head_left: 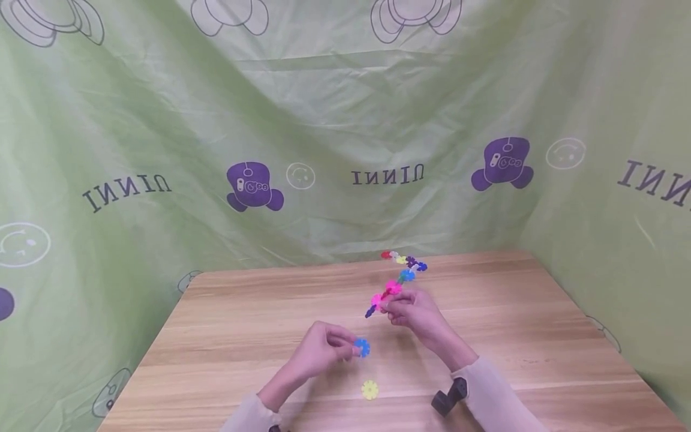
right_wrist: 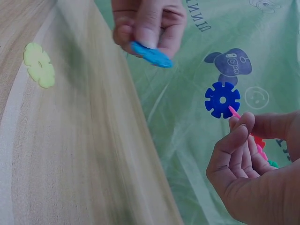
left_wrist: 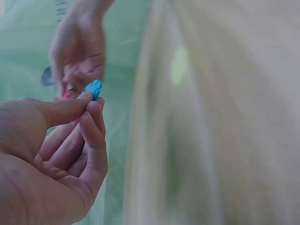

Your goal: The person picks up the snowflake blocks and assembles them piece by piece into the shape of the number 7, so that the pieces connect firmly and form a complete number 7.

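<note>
My left hand [head_left: 322,350] pinches a light blue notched plastic disc [head_left: 362,347] between thumb and fingers, above the table. In my right hand [head_left: 414,313] is a chain of interlocked snowflake discs [head_left: 407,275], held by a pink disc near its lower end. Pink, red, blue, white, yellow and purple pieces make up the chain, which bends away toward the far edge. A dark blue disc [right_wrist: 222,100] forms the near end, facing the left hand. The light blue disc and the chain are apart. Fingers partly hide the chain in the right wrist view.
A loose yellow disc [head_left: 369,390] lies flat on the wooden table [head_left: 227,336], just in front of the hands. A black device [head_left: 449,397] is strapped at the right wrist. Green printed cloth [head_left: 335,120] hangs behind and at both sides.
</note>
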`<action>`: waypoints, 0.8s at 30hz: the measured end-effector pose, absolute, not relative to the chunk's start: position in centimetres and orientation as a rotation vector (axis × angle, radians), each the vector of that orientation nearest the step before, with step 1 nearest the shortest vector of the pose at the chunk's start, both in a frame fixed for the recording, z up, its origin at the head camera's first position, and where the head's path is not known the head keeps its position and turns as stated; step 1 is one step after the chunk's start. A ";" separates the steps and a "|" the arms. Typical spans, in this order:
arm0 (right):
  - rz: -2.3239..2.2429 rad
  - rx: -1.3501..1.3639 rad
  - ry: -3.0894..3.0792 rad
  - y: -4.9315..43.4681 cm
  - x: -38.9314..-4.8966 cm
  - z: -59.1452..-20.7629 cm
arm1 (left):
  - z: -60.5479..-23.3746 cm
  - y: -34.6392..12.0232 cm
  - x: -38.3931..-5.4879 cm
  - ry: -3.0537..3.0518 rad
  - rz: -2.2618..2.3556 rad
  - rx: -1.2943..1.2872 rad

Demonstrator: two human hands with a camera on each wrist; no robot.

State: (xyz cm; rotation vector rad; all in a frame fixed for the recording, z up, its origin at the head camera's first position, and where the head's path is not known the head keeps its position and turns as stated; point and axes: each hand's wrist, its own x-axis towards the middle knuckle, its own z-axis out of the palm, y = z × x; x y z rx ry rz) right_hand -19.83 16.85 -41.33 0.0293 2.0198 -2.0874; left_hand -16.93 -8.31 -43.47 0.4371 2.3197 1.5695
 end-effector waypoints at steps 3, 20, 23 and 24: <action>-2.083 0.026 2.024 16.9 -19.8 -41.3 | -43.0 -8.2 -17.8 2.282 1.648 0.376; -2.073 -0.002 2.041 17.0 -19.8 -41.2 | -42.2 -7.2 -19.6 2.242 1.739 0.310; -2.068 -0.011 2.046 17.0 -19.7 -41.2 | -42.2 -7.0 -19.7 2.239 1.735 0.321; -2.067 -0.013 2.046 17.0 -19.7 -41.2 | -42.2 -7.0 -19.8 2.238 1.734 0.324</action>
